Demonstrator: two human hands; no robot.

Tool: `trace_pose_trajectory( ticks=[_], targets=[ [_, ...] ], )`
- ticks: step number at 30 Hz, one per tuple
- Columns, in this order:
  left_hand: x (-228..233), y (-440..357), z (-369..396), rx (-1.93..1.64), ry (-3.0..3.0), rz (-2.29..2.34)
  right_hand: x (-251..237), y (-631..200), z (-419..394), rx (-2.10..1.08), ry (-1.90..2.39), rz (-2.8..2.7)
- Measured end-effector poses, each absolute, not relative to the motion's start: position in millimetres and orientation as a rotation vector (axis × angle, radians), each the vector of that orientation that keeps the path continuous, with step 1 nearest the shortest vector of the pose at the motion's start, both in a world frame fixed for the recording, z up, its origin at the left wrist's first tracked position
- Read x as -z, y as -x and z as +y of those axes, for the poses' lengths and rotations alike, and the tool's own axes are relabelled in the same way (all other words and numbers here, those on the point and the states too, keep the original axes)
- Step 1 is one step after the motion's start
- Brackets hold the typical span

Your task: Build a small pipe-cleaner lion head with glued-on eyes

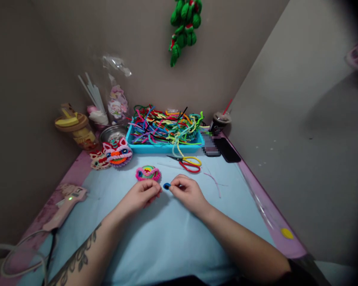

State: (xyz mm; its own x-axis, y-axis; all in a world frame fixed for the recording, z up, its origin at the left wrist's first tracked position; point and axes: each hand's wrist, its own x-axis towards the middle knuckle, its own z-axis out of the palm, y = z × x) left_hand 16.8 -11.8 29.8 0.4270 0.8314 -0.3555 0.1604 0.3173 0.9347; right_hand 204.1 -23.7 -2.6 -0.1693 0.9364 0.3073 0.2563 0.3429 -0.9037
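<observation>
A small blue piece [166, 186] sits between the two hands, low over the light blue table cover [167, 238]. The right hand [187, 192] pinches it with the fingertips closed on it. The left hand [143, 196] is just beside it, fingers curled together; I cannot tell if they touch the piece. Just beyond the left hand lies a pink round craft piece [148, 173]. Beyond the right hand are red and yellow scissors [188, 163], and further a blue tray [164, 147] full of coloured pipe cleaners [164, 125]. Far to the left lies a pink glue gun [66, 206].
</observation>
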Motion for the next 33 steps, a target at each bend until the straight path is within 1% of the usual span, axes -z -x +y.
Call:
trace_pose_trajectory(
  ticks=[4,6,7,10,15,17,19,21,25,27,30,33],
  targets=[
    [-28,-17,-13,-0.545,-1.066,1.029,-4,-216,-26,-0.039,0.807,-2.132],
    [-27,-17,-13,-0.519,-1.028,1.018,-10,-220,-26,0.262,0.675,-2.229],
    [-26,-17,-13,-0.509,-1.012,1.011,-13,-221,-26,0.362,0.622,-2.244],
    [-25,-17,-14,-0.501,-0.967,0.994,-19,-219,-26,0.498,0.526,-2.264],
    [-25,-20,-16,-0.513,-0.926,1.016,-17,-218,-27,0.536,0.521,-2.257],
    [-26,-21,-15,-0.548,-0.968,1.033,-12,-219,-26,0.456,0.578,-2.227],
    [-26,-21,-14,-0.611,-1.055,1.069,-6,-218,-25,0.249,0.703,-2.144],
    [-27,-21,-12,-0.658,-1.183,1.129,-3,-216,-23,-0.102,0.868,-1.998],
    [-26,-19,-12,-0.686,-1.455,1.226,0,-207,-19,-0.957,1.085,-1.656],
    [-25,-19,-13,-0.689,-1.558,1.234,2,-203,-18,-1.259,1.123,-1.5],
    [-22,-20,-15,-0.694,-1.69,1.221,3,-200,-19,-1.473,1.15,-1.334],
    [-20,-21,-16,-0.694,-1.786,1.207,2,-199,-21,-1.504,1.182,-1.296]
  ],
)
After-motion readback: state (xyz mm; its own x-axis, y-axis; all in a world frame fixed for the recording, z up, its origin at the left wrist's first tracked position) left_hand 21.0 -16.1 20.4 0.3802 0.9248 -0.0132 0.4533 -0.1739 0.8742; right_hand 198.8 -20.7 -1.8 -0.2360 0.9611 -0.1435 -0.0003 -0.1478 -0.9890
